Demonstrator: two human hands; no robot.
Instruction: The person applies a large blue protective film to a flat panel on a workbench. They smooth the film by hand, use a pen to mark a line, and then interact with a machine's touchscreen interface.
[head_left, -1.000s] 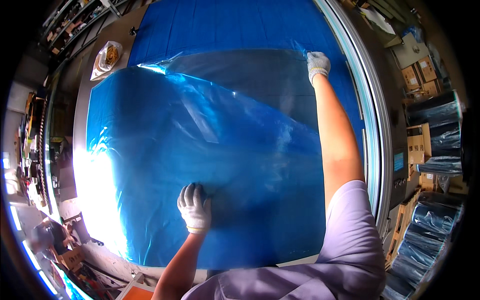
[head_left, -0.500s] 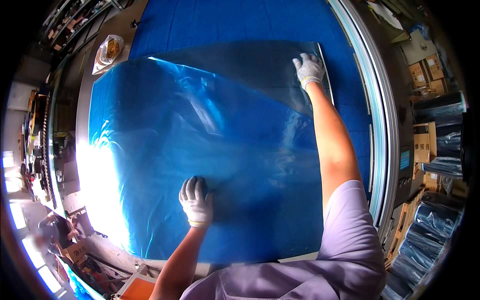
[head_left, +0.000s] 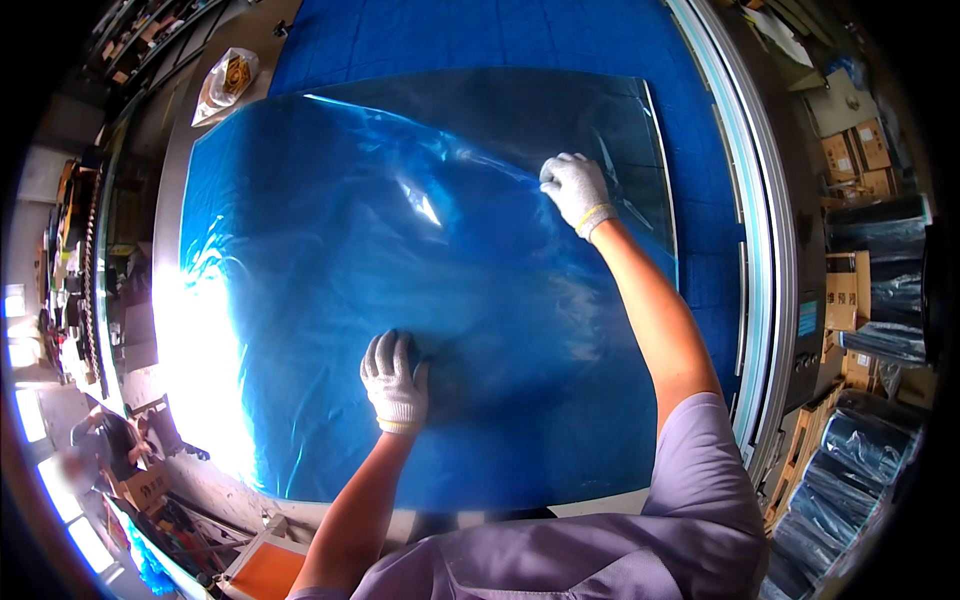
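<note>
A large blue plastic film [head_left: 330, 300] covers most of a wide dark sheet [head_left: 560, 105]; the sheet shows bare along its far right part. My right hand [head_left: 577, 192], in a white knit glove, is at the film's slanting upper edge with its fingers closed on that edge. My left hand [head_left: 395, 380], gloved likewise, lies on the film nearer to me, its fingers stretched out. Wrinkles and bright glare run over the film, strongest at its left side.
Under the sheet is a table with a blue cover [head_left: 450, 35]. A silvery rail [head_left: 755, 230] borders it on the right. A plastic bag [head_left: 225, 85] of yellowish things sits at the upper left. Wrapped dark rolls [head_left: 850, 450] and cardboard boxes [head_left: 860, 150] stand at the right; a person [head_left: 105, 445] is at the lower left.
My right hand has moved left and nearer from the sheet's far right edge to the film's edge, and its fingers have closed. My left hand stays nearly in place.
</note>
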